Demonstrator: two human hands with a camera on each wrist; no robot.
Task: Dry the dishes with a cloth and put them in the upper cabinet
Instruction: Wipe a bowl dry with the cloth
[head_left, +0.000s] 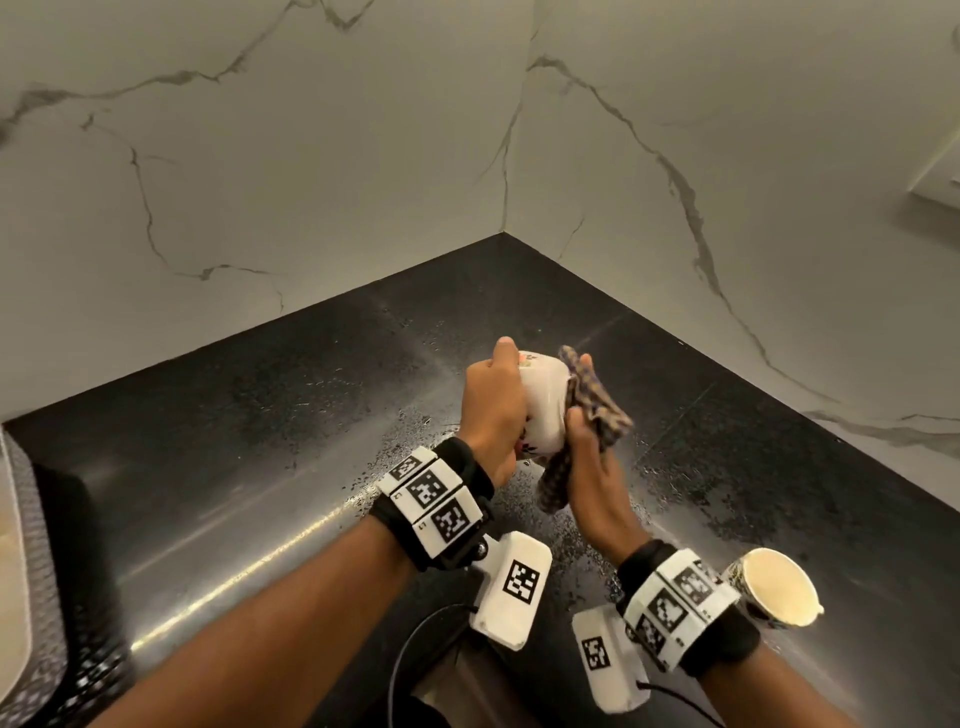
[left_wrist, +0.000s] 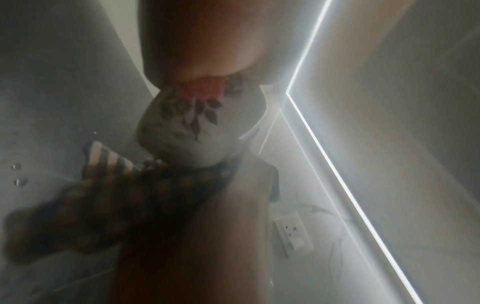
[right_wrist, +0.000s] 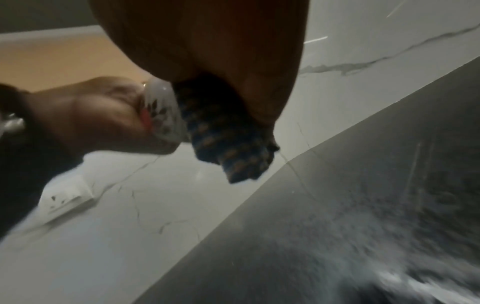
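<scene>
The left hand (head_left: 493, 410) gripped a white floral cup (head_left: 543, 410) above the wet countertop (head_left: 260, 431), while the right hand (head_left: 587, 457) pinched the checked cloth (head_left: 597, 410) against its side. Drying seemed underway; a second cup (head_left: 779, 587) waited behind the right wrist, and nothing looked shelved yet.

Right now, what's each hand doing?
Left hand: holding the floral cup.
Right hand: holding the checked cloth against the cup.

Cup (head_left: 543, 402) between both hands, cloth (head_left: 597, 410) on its right.
</scene>
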